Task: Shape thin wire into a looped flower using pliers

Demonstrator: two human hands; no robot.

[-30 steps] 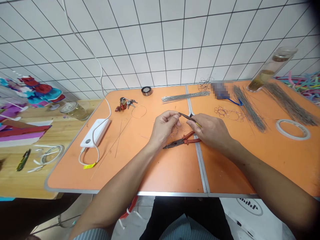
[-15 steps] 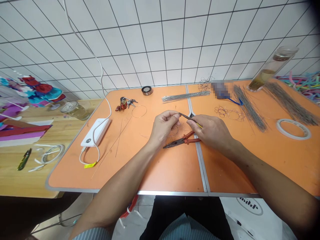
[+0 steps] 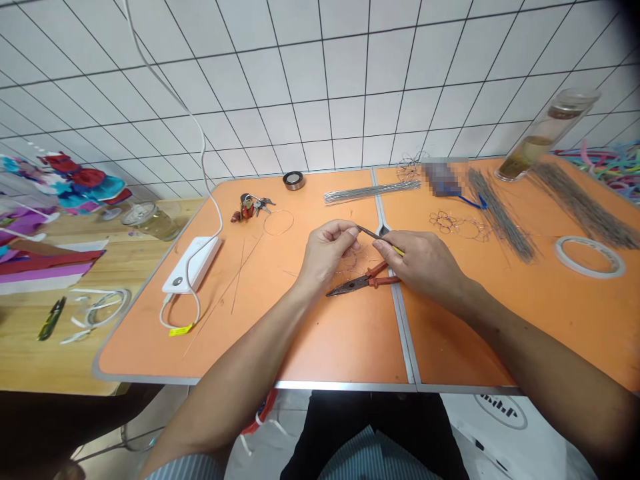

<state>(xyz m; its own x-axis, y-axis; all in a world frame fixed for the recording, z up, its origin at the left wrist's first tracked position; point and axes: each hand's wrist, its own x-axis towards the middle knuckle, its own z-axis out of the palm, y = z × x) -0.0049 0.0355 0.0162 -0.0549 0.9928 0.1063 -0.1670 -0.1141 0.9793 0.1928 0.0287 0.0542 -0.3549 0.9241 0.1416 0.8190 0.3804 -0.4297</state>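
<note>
My left hand is curled above the orange folding table, its fingertips pinched near the tip of a slim dark tool with a yellow handle. My right hand grips that tool by the yellow end. Below the left fingers lies a fine copper wire flower shape. Red-handled needle-nose pliers lie just under both hands, partly beneath the right hand. Whether the left fingers hold a wire is hidden.
A white power bank with its cable, keys and a wire ring lie to the left. Straight wire bundles, wire flowers, a tape roll and a glass jar lie ahead and right.
Both hands stay almost still, with the right hand shifted slightly right. The view has drifted a little, and the tool stays in the right hand.
</note>
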